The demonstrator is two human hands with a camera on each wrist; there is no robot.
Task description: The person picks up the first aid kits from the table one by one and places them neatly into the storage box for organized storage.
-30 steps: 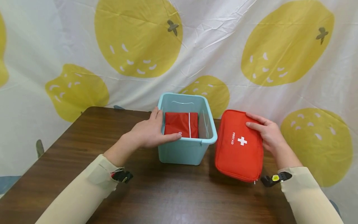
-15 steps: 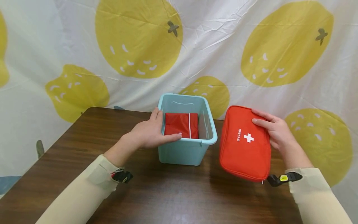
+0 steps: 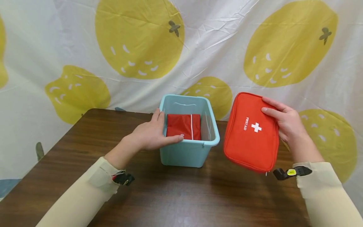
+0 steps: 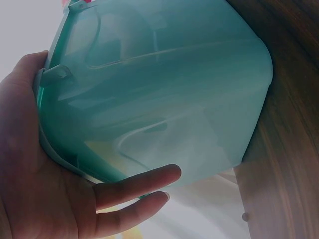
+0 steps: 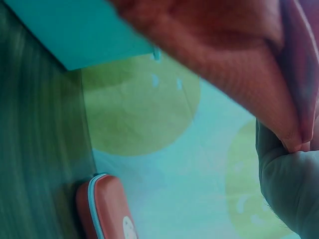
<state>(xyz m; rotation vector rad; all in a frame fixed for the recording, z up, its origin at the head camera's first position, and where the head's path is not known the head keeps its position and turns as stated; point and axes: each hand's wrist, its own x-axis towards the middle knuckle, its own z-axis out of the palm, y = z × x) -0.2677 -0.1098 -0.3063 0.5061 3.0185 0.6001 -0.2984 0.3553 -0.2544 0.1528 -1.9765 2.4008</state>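
In the head view my right hand pinches a red first aid bag by its upper right edge, with the thumb on the front. The bag hangs tilted over the table, its white cross facing me. My left hand rests at the near left corner of a light blue plastic bin. Its straight fingers lie along the outer wall, while the thumb reaches over the front rim. Inside the bin lies a folded red fabric item with a white stripe. The left wrist view shows two extended fingers against the bin wall.
A red zippered case with a pale zip stands on the table at the right, seen in the right wrist view. The brown wooden table meets a lemon-print curtain behind the bin.
My right hand has lifted the first aid bag upward and moved it a little to the right, away from the bin. The left hand and the bin have stayed in place.
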